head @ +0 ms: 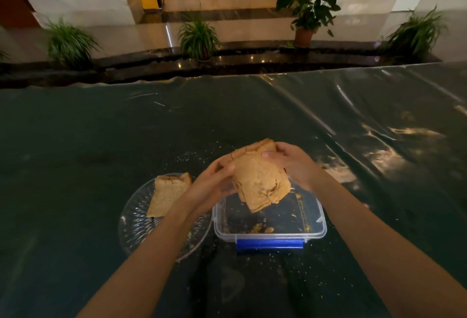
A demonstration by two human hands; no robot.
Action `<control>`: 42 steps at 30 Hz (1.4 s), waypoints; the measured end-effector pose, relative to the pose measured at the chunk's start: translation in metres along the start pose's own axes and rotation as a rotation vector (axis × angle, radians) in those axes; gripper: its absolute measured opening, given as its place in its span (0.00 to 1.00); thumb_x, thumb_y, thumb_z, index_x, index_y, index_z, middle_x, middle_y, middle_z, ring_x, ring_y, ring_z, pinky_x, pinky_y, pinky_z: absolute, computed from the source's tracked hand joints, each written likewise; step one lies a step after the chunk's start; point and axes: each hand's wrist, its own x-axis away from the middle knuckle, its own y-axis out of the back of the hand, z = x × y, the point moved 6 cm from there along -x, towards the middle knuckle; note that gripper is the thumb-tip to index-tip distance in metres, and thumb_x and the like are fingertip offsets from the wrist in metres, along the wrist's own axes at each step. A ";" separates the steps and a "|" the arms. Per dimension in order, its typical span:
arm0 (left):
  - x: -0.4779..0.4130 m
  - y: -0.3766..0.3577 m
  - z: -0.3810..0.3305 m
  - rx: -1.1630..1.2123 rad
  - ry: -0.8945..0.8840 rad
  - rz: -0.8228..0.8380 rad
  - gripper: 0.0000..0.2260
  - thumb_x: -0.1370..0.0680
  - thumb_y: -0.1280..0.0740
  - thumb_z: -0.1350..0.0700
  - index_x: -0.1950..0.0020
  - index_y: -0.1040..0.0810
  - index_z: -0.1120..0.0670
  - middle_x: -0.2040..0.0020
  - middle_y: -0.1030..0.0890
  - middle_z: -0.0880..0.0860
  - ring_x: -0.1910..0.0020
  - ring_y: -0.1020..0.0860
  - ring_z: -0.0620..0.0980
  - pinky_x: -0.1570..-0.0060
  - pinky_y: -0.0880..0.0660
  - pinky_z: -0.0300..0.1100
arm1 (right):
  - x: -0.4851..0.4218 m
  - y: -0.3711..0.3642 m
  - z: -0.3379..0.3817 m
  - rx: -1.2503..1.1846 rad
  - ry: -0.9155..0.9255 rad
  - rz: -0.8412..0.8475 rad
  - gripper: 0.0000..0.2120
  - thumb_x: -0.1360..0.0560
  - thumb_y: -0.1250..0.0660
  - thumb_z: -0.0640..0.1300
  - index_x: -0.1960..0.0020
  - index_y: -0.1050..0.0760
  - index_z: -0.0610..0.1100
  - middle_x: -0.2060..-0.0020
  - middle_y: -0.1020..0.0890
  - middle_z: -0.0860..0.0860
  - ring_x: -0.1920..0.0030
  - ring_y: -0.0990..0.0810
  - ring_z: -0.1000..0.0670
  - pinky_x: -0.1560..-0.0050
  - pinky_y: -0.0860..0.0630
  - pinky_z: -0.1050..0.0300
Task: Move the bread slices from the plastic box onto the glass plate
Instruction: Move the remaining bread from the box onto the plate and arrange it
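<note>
Both hands are gripping a stack of bread slices (260,181) from either side: the left hand (212,186) is pressing its fingers against the stack's left edge, and the right hand (293,166) is closing over its upper right corner. Between them the stack is hanging tilted, its lower corner pointing down, in the air above the plastic box (270,219) and not touching it. How many slices are in the stack cannot be told.

Below, the clear box is sitting open on the surface (88,141), showing a blue clip (270,244) on its near side and crumbs and a small broken piece (261,228) lying on its bottom. Just beside the box, on its left, the glass plate (136,219) is carrying more bread (166,195), with the left forearm crossing over the plate's right part. Crumbs are lying scattered around both. A dark, shiny plastic sheet is covering the surface, creased toward the right. Beyond the far edge, potted plants (312,7) are standing along a dark ledge.
</note>
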 end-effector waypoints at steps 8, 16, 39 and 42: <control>0.034 0.044 0.005 -0.129 -0.054 -0.412 0.27 0.25 0.33 0.60 0.28 0.38 0.51 0.37 0.24 0.53 0.40 0.24 0.54 0.43 0.23 0.54 | -0.002 -0.072 -0.026 -0.178 -0.234 -0.210 0.19 0.26 0.34 0.48 0.39 0.27 0.40 0.51 0.20 0.45 0.53 0.20 0.47 0.56 0.21 0.51; 0.078 0.116 -0.010 -0.509 -0.004 -0.722 0.22 0.22 0.39 0.58 0.27 0.36 0.53 0.33 0.25 0.56 0.37 0.26 0.56 0.37 0.28 0.55 | -0.008 -0.172 -0.029 0.106 -0.225 -0.226 0.17 0.23 0.39 0.49 0.35 0.30 0.46 0.39 0.23 0.46 0.41 0.24 0.47 0.41 0.27 0.52; 0.044 0.199 0.002 -0.947 0.094 -0.743 0.17 0.22 0.42 0.58 0.34 0.28 0.58 0.40 0.21 0.58 0.39 0.26 0.56 0.37 0.29 0.50 | -0.053 -0.246 -0.068 0.405 -0.232 -0.353 0.19 0.23 0.44 0.38 0.32 0.35 0.37 0.34 0.31 0.39 0.36 0.32 0.40 0.35 0.30 0.46; 0.044 0.207 0.006 -0.972 0.136 -0.771 0.20 0.22 0.44 0.60 0.29 0.32 0.57 0.37 0.27 0.61 0.35 0.31 0.59 0.34 0.34 0.50 | -0.055 -0.246 -0.074 0.464 -0.245 -0.356 0.20 0.23 0.44 0.38 0.31 0.36 0.39 0.33 0.34 0.38 0.35 0.36 0.39 0.35 0.34 0.46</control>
